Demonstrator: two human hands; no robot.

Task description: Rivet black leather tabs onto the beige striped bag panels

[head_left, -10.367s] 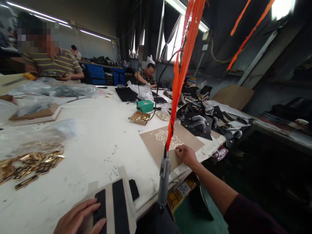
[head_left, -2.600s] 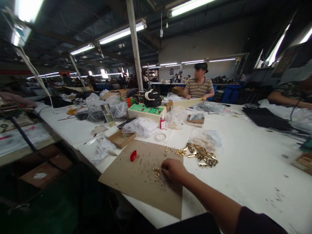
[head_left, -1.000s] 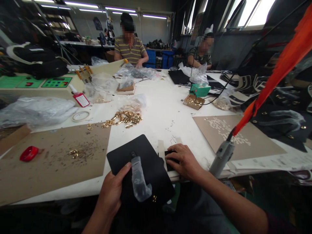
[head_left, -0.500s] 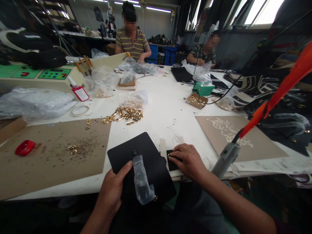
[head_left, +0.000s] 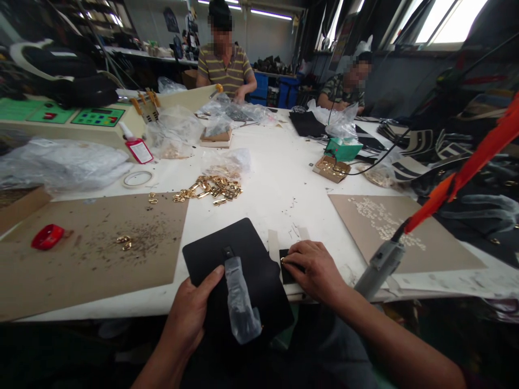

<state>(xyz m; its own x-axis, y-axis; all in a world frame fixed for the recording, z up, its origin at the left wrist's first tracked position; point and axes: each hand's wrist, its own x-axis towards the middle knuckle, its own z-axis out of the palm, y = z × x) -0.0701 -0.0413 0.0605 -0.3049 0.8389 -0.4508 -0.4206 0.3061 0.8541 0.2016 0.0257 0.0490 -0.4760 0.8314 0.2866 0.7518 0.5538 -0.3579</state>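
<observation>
My left hand [head_left: 188, 310] is closed on the edge of a black leather-like panel [head_left: 259, 270], thumb on top and fingers hidden beneath. Attached to the panel's face is a short strap wrapped in clear plastic [head_left: 242, 310]. The panel is held tilted over the table's front edge. Just right of it, my right hand [head_left: 314, 270] has its fingertips closed on a small gold metal piece [head_left: 283, 260], which rests at a small black pad [head_left: 287, 274]. Part of the pad is hidden under the fingers.
Gold hardware [head_left: 219, 188] lies piled mid-table. Left are a brown board [head_left: 101, 270], a red tape roll [head_left: 47, 236] and a glue bottle [head_left: 139, 149]. A grey electric screwdriver [head_left: 381, 267] hangs at right by a board with small pale pieces [head_left: 438, 254]. Two people sit opposite.
The whole scene has shifted slightly right in the view as the head turned a little. Both hands keep nearly the same hold, and the gold piece stays at the pad.
</observation>
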